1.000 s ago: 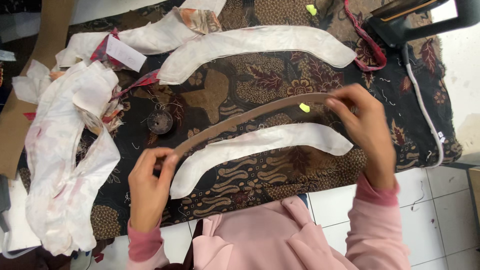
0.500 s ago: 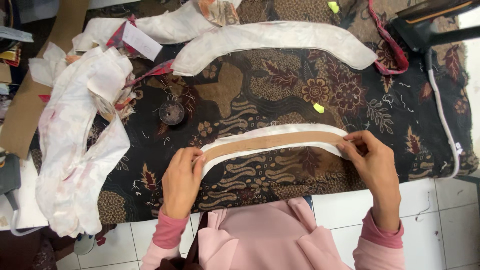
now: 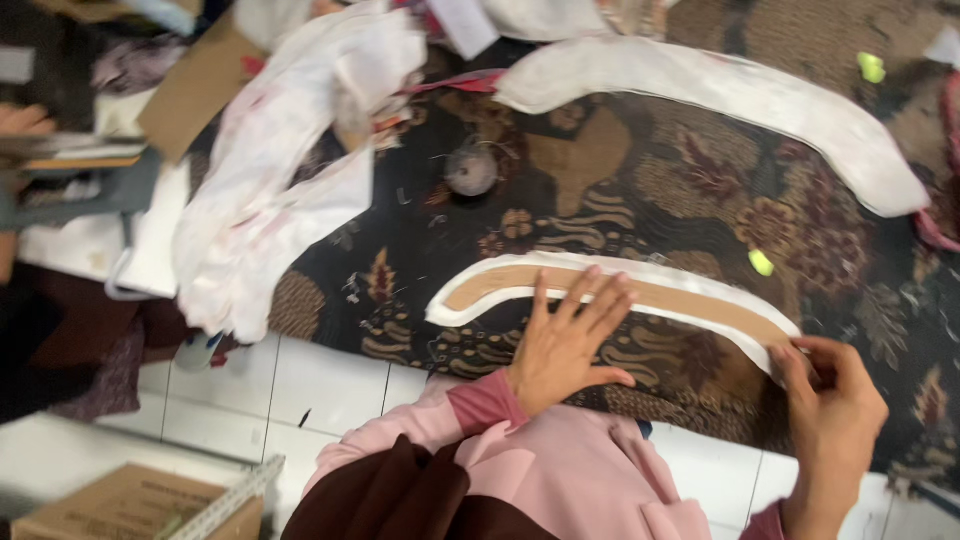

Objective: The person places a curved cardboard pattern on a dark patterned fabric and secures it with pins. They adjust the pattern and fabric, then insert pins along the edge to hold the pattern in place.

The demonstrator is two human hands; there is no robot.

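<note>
A curved brown cardboard pattern strip (image 3: 700, 300) lies on top of a curved white fabric piece (image 3: 470, 303) on the dark patterned cloth (image 3: 620, 190). My left hand (image 3: 565, 340) lies flat with fingers spread on the middle of the strip. My right hand (image 3: 830, 400) pinches the right end of the strip and white piece with its fingertips. A second, larger curved white fabric piece (image 3: 720, 95) lies further back on the cloth.
A heap of white fabric scraps (image 3: 280, 200) sits at the left. A small round grey object (image 3: 470, 170) and two yellow chalk bits (image 3: 762, 262) lie on the cloth. Another person's hand (image 3: 22, 120) shows at far left. A cardboard box (image 3: 110, 505) stands on the tiled floor.
The view has swung right and closer. My left hand moved from the strip's left end to its middle and now lies flat; my right hand stays at the right end.
</note>
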